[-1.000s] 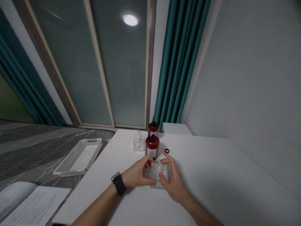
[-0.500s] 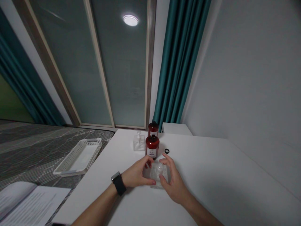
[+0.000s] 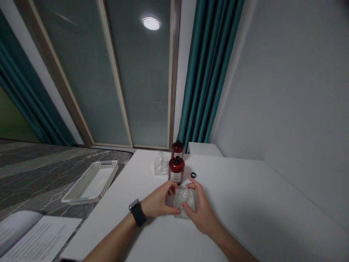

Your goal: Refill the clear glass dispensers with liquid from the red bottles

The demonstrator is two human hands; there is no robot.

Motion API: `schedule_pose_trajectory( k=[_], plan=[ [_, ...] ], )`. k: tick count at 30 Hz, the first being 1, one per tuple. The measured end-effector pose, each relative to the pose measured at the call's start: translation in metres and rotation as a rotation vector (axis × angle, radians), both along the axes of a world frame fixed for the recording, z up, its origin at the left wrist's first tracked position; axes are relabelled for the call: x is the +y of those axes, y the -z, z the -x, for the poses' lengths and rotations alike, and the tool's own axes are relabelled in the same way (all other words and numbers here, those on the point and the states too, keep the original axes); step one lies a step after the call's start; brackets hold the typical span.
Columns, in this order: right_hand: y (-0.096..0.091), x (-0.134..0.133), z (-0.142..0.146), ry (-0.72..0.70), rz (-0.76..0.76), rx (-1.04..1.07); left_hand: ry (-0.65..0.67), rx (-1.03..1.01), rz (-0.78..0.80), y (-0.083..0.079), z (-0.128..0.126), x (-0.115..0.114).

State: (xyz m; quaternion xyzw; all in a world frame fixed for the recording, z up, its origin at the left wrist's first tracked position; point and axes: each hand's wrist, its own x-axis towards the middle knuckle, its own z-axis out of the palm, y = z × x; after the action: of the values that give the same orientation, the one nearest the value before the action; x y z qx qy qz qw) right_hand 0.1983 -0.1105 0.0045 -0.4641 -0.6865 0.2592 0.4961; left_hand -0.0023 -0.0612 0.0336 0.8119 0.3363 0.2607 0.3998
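Observation:
A clear square glass bottle [image 3: 180, 207] stands on the white table [image 3: 245, 203] between both hands. My left hand [image 3: 157, 201], with a dark watch on its wrist, wraps round the bottle's left side. My right hand [image 3: 198, 211] curls over the right side, with its fingers pinching the clear stopper [image 3: 185, 195] on top. Just behind stand two dark red bottles, one near [image 3: 176, 169] and one further back [image 3: 177, 148]. Another clear glass bottle [image 3: 160, 165] is to their left.
A small black ring [image 3: 193, 175] lies on the table right of the red bottles. A white perforated tray [image 3: 92, 182] sits on the grey patterned surface at left. Printed papers [image 3: 29, 236] lie at the bottom left. Teal curtains and a glass panel stand behind.
My right hand's fingers have shifted slightly on the stopper, closing in over the bottle's top. The left hand and the bottle have stayed in place.

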Motion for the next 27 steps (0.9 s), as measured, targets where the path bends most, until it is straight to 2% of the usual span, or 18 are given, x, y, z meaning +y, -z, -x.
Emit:
schedule_pose_trajectory(
  k=[4, 9, 16, 22, 27],
  plan=[
    [0.0008, 0.0010, -0.0016, 0.012, -0.027, 0.009, 0.009, 0.003, 0.000, -0.0009, 0.0000, -0.0002],
    [-0.0026, -0.0019, -0.0031, -0.101, -0.061, 0.037, 0.022, -0.004, -0.004, 0.0005, 0.0002, 0.0010],
    [0.0006, -0.0005, -0.0022, 0.005, -0.059, 0.004, 0.025, -0.012, -0.010, 0.0018, 0.0009, 0.0019],
    [-0.0055, -0.0028, -0.0033, -0.142, -0.084, 0.012, 0.025, -0.007, -0.012, 0.0000, 0.0007, 0.0012],
    [-0.0030, -0.0011, -0.0017, -0.014, -0.061, -0.009, 0.022, -0.009, -0.012, 0.0007, 0.0004, 0.0011]
  ],
)
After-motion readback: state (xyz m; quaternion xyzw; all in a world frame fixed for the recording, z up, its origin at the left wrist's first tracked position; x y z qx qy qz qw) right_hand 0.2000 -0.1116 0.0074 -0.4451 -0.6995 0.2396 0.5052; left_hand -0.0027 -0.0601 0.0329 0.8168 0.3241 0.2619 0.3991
